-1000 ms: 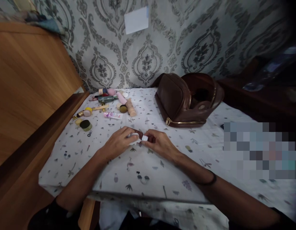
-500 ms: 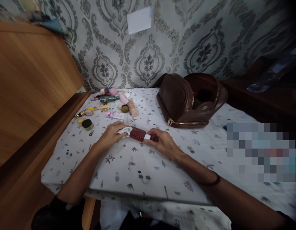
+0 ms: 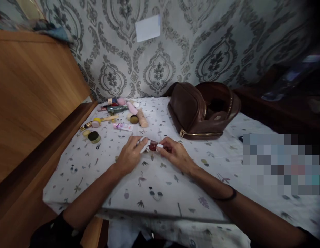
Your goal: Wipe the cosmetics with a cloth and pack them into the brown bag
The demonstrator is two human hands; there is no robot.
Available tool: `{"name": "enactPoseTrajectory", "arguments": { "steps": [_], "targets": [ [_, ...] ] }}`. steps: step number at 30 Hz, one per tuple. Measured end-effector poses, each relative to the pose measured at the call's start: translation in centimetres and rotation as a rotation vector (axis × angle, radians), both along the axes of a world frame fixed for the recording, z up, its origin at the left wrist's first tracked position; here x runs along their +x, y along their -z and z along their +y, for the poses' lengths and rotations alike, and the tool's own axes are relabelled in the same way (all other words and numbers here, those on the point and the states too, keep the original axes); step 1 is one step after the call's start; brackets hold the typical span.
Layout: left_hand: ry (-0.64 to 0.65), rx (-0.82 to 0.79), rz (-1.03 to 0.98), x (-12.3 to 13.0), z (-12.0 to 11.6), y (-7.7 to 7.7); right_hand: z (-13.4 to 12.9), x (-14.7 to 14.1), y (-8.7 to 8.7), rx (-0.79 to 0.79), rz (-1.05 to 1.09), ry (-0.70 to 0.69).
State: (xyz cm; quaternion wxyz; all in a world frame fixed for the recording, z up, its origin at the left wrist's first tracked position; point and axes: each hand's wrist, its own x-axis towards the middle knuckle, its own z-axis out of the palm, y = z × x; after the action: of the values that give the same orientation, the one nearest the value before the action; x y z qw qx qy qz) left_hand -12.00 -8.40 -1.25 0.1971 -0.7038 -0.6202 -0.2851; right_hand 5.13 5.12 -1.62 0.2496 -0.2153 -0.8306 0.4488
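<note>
Head view: over the near-middle of the cloth-covered surface [image 3: 105, 194], the left hand [image 3: 129, 156] is closed around a crumpled white tissue [image 3: 145, 146], pressing it to the left part of a dark red bottle [image 3: 152, 146]. The right hand [image 3: 177, 153] pinches the bottle's white end [image 3: 159, 147] between thumb and fingers. This grip at opposite ends probably steadies the bottle against turning, while the small pinch leaves much of its body open to the tissue. The bottle lies roughly sideways between the hands; whether it touches the surface I cannot tell. Farther off to the left, a beige tube [image 3: 142, 119], a pink-and-white tube [image 3: 123, 127] and a dark-lidded jar [image 3: 94, 137] lie among other small items, apart from the hands, which seems to give both wrists room. The brown bag [image 3: 188, 108] sits at the far right, its top gaping; its broad base likely helps it stand open unsupported.
</note>
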Motion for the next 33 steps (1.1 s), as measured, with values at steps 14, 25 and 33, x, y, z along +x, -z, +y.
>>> {"name": "enactPoseTrajectory", "arguments": {
  "steps": [14,25,33],
  "targets": [
    [-0.034,-0.079,-0.113,-1.0,0.1,0.0,0.5,-0.2,0.2,-0.052,0.026,-0.007],
    [-0.066,-0.164,-0.48,-2.7,0.6,-0.5,0.1,-0.2,0.0,-0.223,0.11,-0.001],
    [0.02,-0.162,-0.406,-2.3,0.2,-0.2,0.4,-0.3,0.3,-0.255,0.194,0.029]
  ]
}}
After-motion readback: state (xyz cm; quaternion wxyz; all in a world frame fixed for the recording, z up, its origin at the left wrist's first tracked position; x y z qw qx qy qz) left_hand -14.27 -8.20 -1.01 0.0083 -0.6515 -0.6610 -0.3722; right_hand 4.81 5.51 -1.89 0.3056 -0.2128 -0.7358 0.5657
